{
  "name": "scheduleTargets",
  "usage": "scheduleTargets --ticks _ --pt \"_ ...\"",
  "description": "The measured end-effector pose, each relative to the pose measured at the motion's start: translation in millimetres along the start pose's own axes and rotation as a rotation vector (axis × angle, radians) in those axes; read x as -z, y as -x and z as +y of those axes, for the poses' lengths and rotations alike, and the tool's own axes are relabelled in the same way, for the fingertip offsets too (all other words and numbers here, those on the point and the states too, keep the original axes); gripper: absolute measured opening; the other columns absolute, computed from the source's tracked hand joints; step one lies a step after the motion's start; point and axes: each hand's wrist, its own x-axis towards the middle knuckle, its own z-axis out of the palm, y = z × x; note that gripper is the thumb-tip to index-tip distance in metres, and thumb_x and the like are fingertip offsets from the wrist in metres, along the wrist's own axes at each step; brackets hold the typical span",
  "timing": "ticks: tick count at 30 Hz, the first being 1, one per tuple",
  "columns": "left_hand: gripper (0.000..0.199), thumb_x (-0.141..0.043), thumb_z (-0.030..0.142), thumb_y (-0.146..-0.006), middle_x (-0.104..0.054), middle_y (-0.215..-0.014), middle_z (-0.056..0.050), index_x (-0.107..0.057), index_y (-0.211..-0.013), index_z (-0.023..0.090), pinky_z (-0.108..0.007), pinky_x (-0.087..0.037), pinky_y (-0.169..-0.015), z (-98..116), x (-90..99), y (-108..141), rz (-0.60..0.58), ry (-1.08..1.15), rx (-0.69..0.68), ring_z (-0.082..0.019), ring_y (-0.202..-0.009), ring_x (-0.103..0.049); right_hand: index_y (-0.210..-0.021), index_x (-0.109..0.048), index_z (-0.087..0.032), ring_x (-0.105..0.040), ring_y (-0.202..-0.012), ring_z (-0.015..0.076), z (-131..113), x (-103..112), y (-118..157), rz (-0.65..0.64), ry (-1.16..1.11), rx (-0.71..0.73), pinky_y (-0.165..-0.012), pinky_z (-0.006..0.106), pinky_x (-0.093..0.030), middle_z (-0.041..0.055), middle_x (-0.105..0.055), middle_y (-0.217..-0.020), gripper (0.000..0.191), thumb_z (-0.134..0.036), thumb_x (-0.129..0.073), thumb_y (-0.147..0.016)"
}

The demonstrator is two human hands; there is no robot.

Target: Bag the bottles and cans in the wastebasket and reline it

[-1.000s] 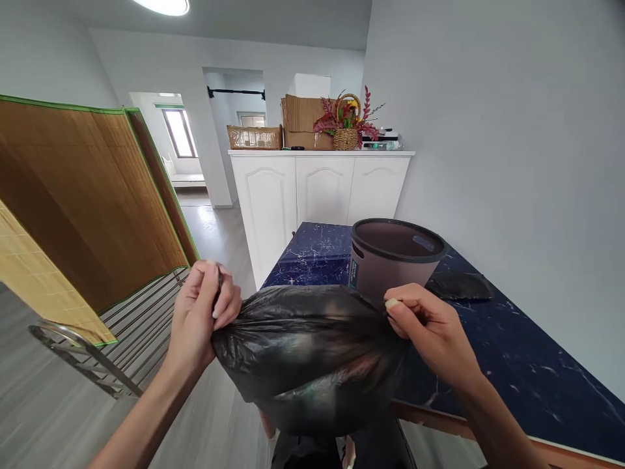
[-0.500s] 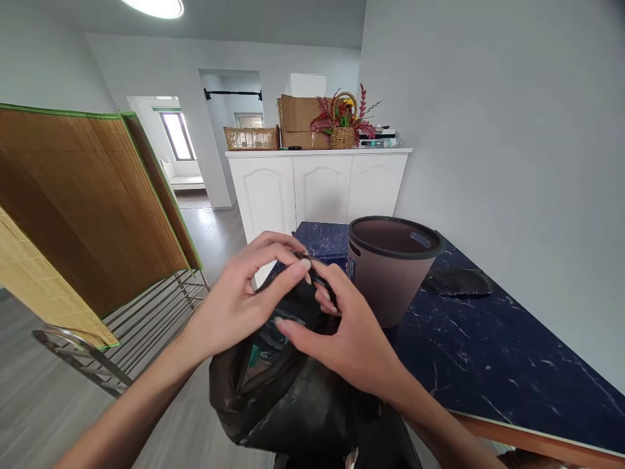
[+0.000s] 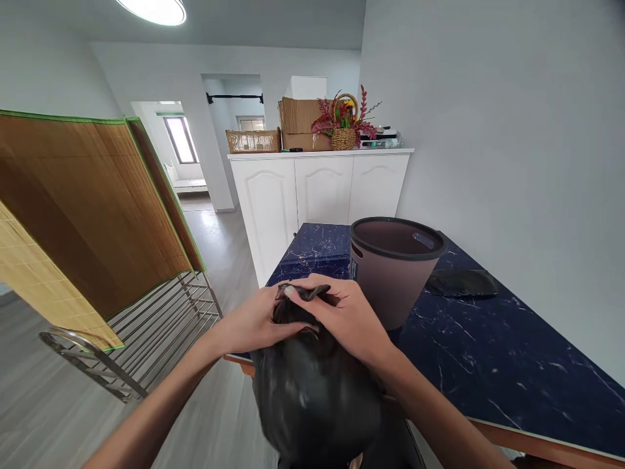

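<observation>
A full black garbage bag point(image 3: 317, 397) hangs in front of me at the near edge of the table, its neck bunched together between my hands. From the left, my left hand point(image 3: 258, 319) wraps round the gathered neck, thumb across the front. My right hand point(image 3: 344, 312) grips the neck from the other side, its thumb near a short twist of plastic that sticks up on top. The bag's contents are hidden. Just beyond my right hand stands a brownish-mauve trash can point(image 3: 385, 286) with a black rim.
The dark blue marbled table point(image 3: 469, 345) runs along the right wall and carries a folded black plastic bundle point(image 3: 461, 284). A metal rack point(image 3: 161, 332) draped with a bamboo mat point(image 3: 92, 215) stands left. White cabinets point(image 3: 322, 185) with a cardboard box point(image 3: 297, 124) and flower basket point(image 3: 344, 137) stand behind.
Both hands have moved down and closed round the bag's neck. The bag's mouth, open before with contents showing, is now gathered shut, and the bag looks rounder.
</observation>
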Motion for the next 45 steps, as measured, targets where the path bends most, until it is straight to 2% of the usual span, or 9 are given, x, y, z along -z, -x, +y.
scheduleTargets --ticks 5,12,16,20,28,32,37,41,45 --pt "0.029 -0.059 0.041 -0.104 -0.082 -0.099 -0.006 -0.083 -0.097 0.025 -0.040 -0.059 -0.099 -4.4 -2.7 4.4 0.009 0.114 0.095 -0.028 -0.097 -0.075 -0.108 -0.081 -0.027 -0.062 -0.080 0.0186 7.2 24.0 9.0 0.130 -0.062 -0.115 -0.075 0.031 -0.052 0.0003 -0.067 -0.081 0.028 -0.049 -0.076 -0.093" --pt "0.031 -0.071 0.049 -0.098 -0.080 -0.118 -0.013 -0.077 -0.100 0.019 -0.037 -0.064 -0.096 5.2 -9.1 9.4 0.648 0.911 0.420 -0.031 -0.117 -0.074 -0.090 -0.066 -0.024 -0.021 -0.062 0.0130 14.2 62.8 39.6 0.330 -0.334 -0.091 -0.054 0.026 -0.028 -0.0061 -0.024 -0.072 0.030 -0.051 -0.070 -0.102" --pt "0.032 -0.053 0.028 -0.110 -0.069 -0.070 -0.001 -0.064 -0.082 0.018 -0.033 -0.067 -0.081 16.6 -10.9 2.3 0.737 1.242 0.445 -0.017 -0.072 -0.075 -0.091 -0.068 -0.024 -0.026 -0.065 0.0128 16.1 69.0 51.2 0.459 -0.436 -0.029 -0.056 0.024 -0.036 -0.0050 -0.025 -0.076 0.021 -0.042 -0.075 -0.099" --pt "0.045 -0.036 0.019 -0.115 -0.034 -0.051 0.010 -0.052 -0.073 0.017 -0.018 -0.049 -0.047 27.2 -12.3 -5.6 0.674 1.326 0.364 -0.005 -0.037 -0.039 -0.098 -0.072 -0.026 -0.048 -0.072 0.0128 24.5 72.0 62.8 0.514 -0.478 -0.028 -0.073 0.027 -0.053 -0.0029 -0.043 -0.078 0.022 -0.047 -0.076 -0.097" --pt "0.046 -0.034 0.020 -0.116 -0.030 -0.054 0.010 -0.050 -0.073 0.017 -0.018 -0.035 -0.039 31.6 -15.5 -9.2 0.716 1.315 0.359 -0.004 -0.038 -0.036 -0.158 -0.048 -0.041 -0.062 -0.137 0.0344 80.2 101.7 122.3 0.634 -0.358 -0.130 -0.113 0.055 -0.052 0.0105 -0.061 -0.154 0.072 -0.069 -0.067 -0.094" --pt "0.045 -0.034 0.019 -0.116 -0.031 -0.055 0.009 -0.050 -0.074 0.016 -0.018 -0.035 -0.039 29.2 -16.2 -8.7 0.717 1.311 0.358 -0.004 -0.039 -0.036 -0.144 -0.070 -0.030 -0.054 -0.145 0.0448 93.0 120.3 137.7 0.296 -0.157 -0.252 -0.120 0.060 -0.044 0.0150 -0.063 -0.153 0.087 -0.084 -0.075 -0.076" --pt "0.045 -0.033 0.019 -0.116 -0.029 -0.055 0.009 -0.050 -0.074 0.017 -0.018 -0.035 -0.039 29.6 -17.5 -8.5 0.723 1.307 0.367 -0.005 -0.039 -0.034 -0.165 -0.042 -0.039 -0.020 -0.164 0.0363 67.3 104.2 107.8 -0.159 0.098 -0.183 -0.133 0.058 -0.019 0.0023 -0.031 -0.176 0.102 -0.067 -0.087 -0.078" --pt "0.044 -0.036 0.021 -0.115 -0.027 -0.057 0.009 -0.050 -0.074 0.017 -0.018 -0.035 -0.040 30.3 -16.7 -5.8 0.712 1.258 0.368 -0.006 -0.041 -0.028 -0.163 -0.044 -0.044 -0.013 -0.167 0.0222 46.5 77.6 79.0 -0.196 0.079 -0.123 -0.136 0.052 -0.004 -0.0065 -0.028 -0.177 0.053 -0.057 -0.040 -0.112" --pt "0.041 -0.050 0.032 -0.112 -0.025 -0.058 0.010 -0.051 -0.074 0.018 -0.018 -0.034 -0.043 25.0 -17.2 0.1 0.650 1.052 0.379 -0.007 -0.045 -0.021 -0.145 -0.065 -0.039 -0.038 -0.159 0.0275 40.6 64.2 63.9 -0.080 -0.219 -0.110 -0.130 0.054 -0.031 0.0001 -0.051 -0.165 0.051 -0.066 -0.046 -0.107"
